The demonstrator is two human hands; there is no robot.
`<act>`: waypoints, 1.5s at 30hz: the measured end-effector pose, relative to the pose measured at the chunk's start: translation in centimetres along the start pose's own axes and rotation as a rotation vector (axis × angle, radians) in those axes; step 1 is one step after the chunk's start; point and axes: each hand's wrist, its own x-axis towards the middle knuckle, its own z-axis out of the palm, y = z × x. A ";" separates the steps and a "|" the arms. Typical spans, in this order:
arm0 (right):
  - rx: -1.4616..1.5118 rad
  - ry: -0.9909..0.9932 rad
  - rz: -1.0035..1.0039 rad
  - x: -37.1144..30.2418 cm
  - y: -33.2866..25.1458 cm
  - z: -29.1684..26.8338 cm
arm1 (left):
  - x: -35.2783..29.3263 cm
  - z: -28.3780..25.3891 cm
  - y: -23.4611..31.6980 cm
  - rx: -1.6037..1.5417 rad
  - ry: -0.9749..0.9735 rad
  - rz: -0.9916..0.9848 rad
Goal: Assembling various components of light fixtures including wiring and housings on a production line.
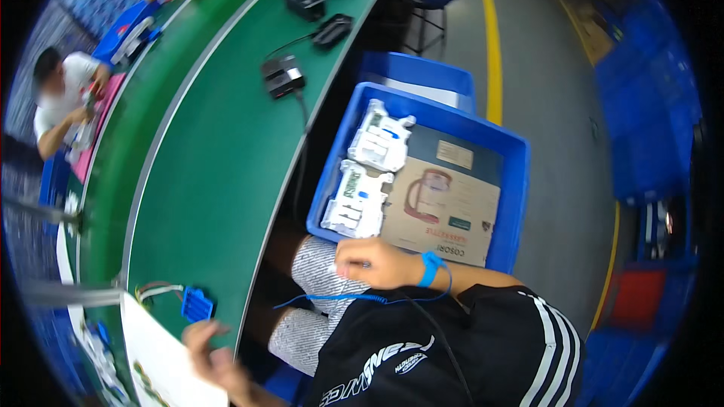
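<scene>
My left hand [215, 365] is at the table's near edge, smeared by motion. Its fingers look spread, with nothing visible between them. Just beyond its fingertips lies a small blue slotted plastic piece [197, 304], with thin wires [160, 289] beside it. My right hand [381, 264] is above my lap, near the blue bin's front corner. Its fingers are curled together, and whatever they may hold is too small to make out. A blue wrist strap [431, 269] with a coiled cord [354, 298] circles that wrist.
On my right stands a blue bin [520, 188] with two white plastic housings [381, 137] on printed cardboard [445, 218]. Black adapters [284, 77] and cables lie on the green table [215, 173]. A white board [170, 354] lies near left. Co-workers [72, 102] sit across the line.
</scene>
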 end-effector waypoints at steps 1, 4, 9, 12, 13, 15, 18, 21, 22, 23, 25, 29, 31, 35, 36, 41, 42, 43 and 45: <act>-0.078 -0.113 -0.044 0.4 -0.3 1.1 | 0.1 4.0 2.9 0.079 -0.156 -0.070; -0.319 -0.394 -0.117 -7.5 -5.5 -4.0 | -10.0 15.7 10.7 -0.142 -0.183 -0.529; -0.302 -0.620 0.105 -7.7 -5.2 -4.2 | -15.9 17.9 10.8 -0.522 -0.127 -0.726; -0.336 -0.708 0.179 -8.7 -6.3 -3.5 | -18.1 16.2 12.6 -0.607 -0.105 -0.755; -0.322 -0.786 0.183 -8.7 -6.6 -2.9 | -19.1 16.4 13.0 -0.501 -0.037 -0.687; -0.294 -0.914 0.190 -9.4 -7.3 -2.3 | -20.8 17.0 15.5 -0.510 0.077 -0.780; -0.222 -1.056 0.258 -9.2 -7.1 -1.7 | -22.5 17.8 16.6 -0.596 0.254 -0.959; -0.122 -0.995 0.559 -9.8 -6.5 -1.6 | -24.2 19.0 16.9 -0.807 0.457 -0.973; -0.175 -0.917 0.626 -9.9 -6.2 -1.2 | -24.5 19.2 17.0 -0.843 0.514 -0.945; -0.227 -0.836 0.690 -10.1 -6.0 -0.7 | -25.0 19.1 17.2 -0.782 0.512 -0.970; -0.198 -0.580 0.583 -11.6 -6.2 -0.6 | -24.7 18.0 17.4 -0.615 0.520 -1.029; -0.385 -0.832 0.126 -11.9 -9.9 -0.9 | -25.0 18.7 16.6 -0.108 0.548 -0.671; -0.489 -0.900 0.105 -12.2 -9.8 0.1 | -24.2 18.7 17.5 -0.278 0.525 -0.732; -0.430 -0.933 0.169 -12.2 -8.5 0.0 | -24.3 18.4 18.1 -0.641 0.602 -0.883; -0.382 -0.921 0.153 -12.3 -8.5 0.6 | -24.6 18.6 18.2 -0.795 0.655 -0.832; -0.251 -1.098 0.079 -12.4 -7.9 2.9 | -27.0 18.5 19.3 -0.884 0.844 -0.792; -0.222 -1.134 0.062 -12.4 -7.9 3.8 | -27.5 18.3 19.4 -0.827 0.875 -0.802; -0.215 -1.197 0.053 -12.3 -7.4 3.9 | -27.9 18.2 19.6 -0.770 0.907 -0.812; -0.173 -1.274 0.033 -12.2 -6.3 3.8 | -28.8 18.6 19.8 -0.847 0.947 -0.769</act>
